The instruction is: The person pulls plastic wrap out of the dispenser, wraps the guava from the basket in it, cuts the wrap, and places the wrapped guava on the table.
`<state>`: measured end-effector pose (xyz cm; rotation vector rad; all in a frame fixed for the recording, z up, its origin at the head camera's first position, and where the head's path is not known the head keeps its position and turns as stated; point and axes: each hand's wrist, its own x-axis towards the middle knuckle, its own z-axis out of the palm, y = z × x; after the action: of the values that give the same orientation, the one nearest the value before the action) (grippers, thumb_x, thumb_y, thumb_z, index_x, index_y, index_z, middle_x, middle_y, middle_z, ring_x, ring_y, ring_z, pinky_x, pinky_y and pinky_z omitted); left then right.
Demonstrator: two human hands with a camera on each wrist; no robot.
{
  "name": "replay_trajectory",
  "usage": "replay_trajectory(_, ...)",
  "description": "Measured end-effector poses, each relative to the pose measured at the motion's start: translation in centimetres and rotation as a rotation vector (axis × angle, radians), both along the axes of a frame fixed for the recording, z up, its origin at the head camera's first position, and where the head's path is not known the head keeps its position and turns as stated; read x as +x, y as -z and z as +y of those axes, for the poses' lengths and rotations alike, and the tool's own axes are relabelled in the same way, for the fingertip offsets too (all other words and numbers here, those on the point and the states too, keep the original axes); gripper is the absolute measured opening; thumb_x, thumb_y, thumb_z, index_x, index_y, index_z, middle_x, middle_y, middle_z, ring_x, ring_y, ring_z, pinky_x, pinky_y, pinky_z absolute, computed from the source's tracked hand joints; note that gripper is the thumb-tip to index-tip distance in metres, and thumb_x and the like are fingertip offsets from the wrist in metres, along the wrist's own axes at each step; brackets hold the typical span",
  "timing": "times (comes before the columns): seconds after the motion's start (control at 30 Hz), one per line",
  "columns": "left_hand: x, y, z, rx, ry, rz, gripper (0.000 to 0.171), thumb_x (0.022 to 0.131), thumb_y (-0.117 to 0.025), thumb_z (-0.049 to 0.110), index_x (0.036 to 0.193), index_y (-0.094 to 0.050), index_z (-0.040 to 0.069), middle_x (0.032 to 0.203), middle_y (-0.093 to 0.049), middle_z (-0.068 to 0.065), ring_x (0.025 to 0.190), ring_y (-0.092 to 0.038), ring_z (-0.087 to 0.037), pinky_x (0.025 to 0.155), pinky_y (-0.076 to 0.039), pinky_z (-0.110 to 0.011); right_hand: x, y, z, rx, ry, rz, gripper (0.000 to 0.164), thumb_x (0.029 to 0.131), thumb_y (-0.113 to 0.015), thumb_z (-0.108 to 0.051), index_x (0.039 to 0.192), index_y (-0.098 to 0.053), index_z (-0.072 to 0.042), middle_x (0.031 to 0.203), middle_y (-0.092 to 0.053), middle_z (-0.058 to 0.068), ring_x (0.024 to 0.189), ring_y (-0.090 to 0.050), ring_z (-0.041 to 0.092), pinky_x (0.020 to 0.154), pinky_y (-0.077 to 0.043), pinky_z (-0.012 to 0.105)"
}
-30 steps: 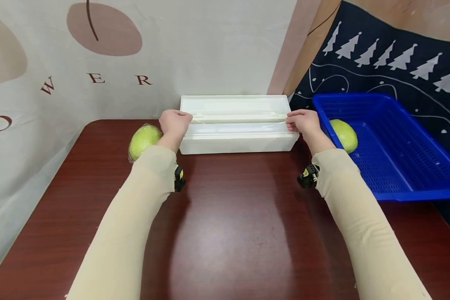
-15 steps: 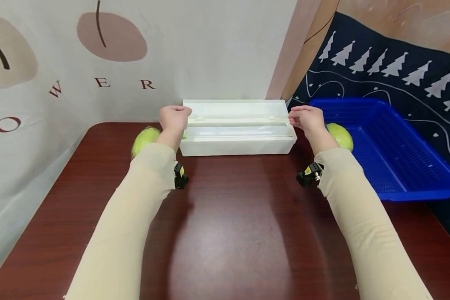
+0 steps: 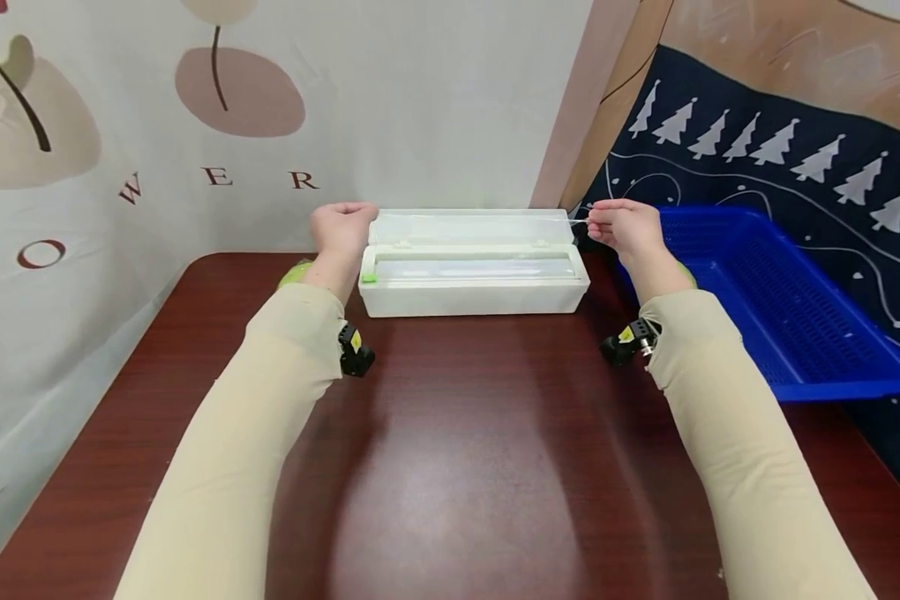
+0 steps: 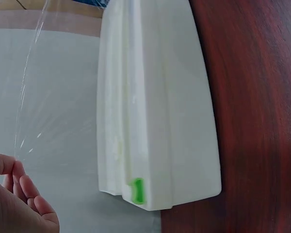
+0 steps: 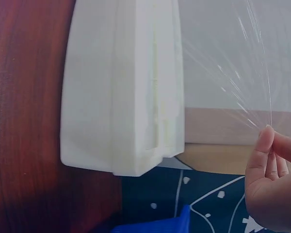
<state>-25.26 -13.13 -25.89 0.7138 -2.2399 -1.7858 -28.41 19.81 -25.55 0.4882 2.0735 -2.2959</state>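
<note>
Both hands pinch a sheet of clear, thin, glossy plastic film (image 4: 23, 92): the left hand (image 3: 341, 229) has thumb and forefinger closed on one corner, and the right hand (image 3: 626, 227) pinches the opposite one, its other fingers loosely bent. The film is stretched between them, high over the far edge of the dark reddish-brown wooden table (image 3: 450, 450), with creases fanning out from the right fingertips.

Below it, near the middle of that far edge, sits a long white rectangular box (image 3: 480, 300), its lid (image 3: 472, 227) tipped open at the back, so that the film passes across the lid in the head view. A small bright green tab (image 3: 370, 278) sits at the box's front left corner.

Near the table's far left corner, a rounded yellow-green object (image 3: 294, 273) is mostly hidden behind the left wrist. Along the table's right edge stands a blue perforated plastic basket (image 3: 855, 390), just beside the right forearm; the right wrist blocks all but a sliver of a second green object (image 3: 687, 273) there. A pale printed cloth (image 3: 420, 100) hangs behind the far edge, and a navy cloth with white trees (image 3: 765, 183) behind the basket.
</note>
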Motion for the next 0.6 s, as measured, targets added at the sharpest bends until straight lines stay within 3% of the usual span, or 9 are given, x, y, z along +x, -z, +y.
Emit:
replay_trajectory(0.27, 0.6, -1.2, 0.0, 0.019, -0.015, 0.063, 0.027, 0.086, -0.06, 0.017, 0.11, -0.069, 0.007, 0.125, -0.058, -0.004, 0.118, -0.048, -0.014, 0.1, -0.041, -0.026, 0.8, -1.7, 0.4, -0.041, -0.014, 0.035, 0.018, 0.088, -0.055, 0.005, 0.076, -0.06, -0.008, 0.062, -0.063, 0.0, 0.054, -0.058, 0.01, 0.052, -0.051, 0.016)
replay_trajectory(0.43, 0.9, -2.1, -0.1, 0.088, -0.04, 0.111, 0.023, 0.084, -0.062, 0.013, 0.104, -0.071, 0.007, 0.109, -0.059, 0.001, 0.1, -0.05, -0.011, 0.091, -0.043, -0.024, 1.4, -2.9, 0.6, -0.054, -0.009, 0.042, 0.013, 0.086, -0.061, 0.001, 0.076, -0.062, -0.008, 0.065, -0.064, 0.002, 0.056, -0.059, 0.011, 0.054, -0.052, 0.016)
replay_trajectory(0.6, 1.6, -3.0, -0.2, 0.121, -0.037, 0.183, 0.017, 0.083, -0.063, 0.012, 0.097, -0.072, 0.008, 0.102, -0.059, 0.003, 0.099, -0.049, -0.01, 0.089, -0.043, -0.024, 1.9, -4.0, 0.7, -0.06, -0.015, 0.06, 0.008, 0.084, -0.064, -0.003, 0.079, -0.063, -0.008, 0.067, -0.065, 0.001, 0.058, -0.06, 0.011, 0.055, -0.052, 0.016)
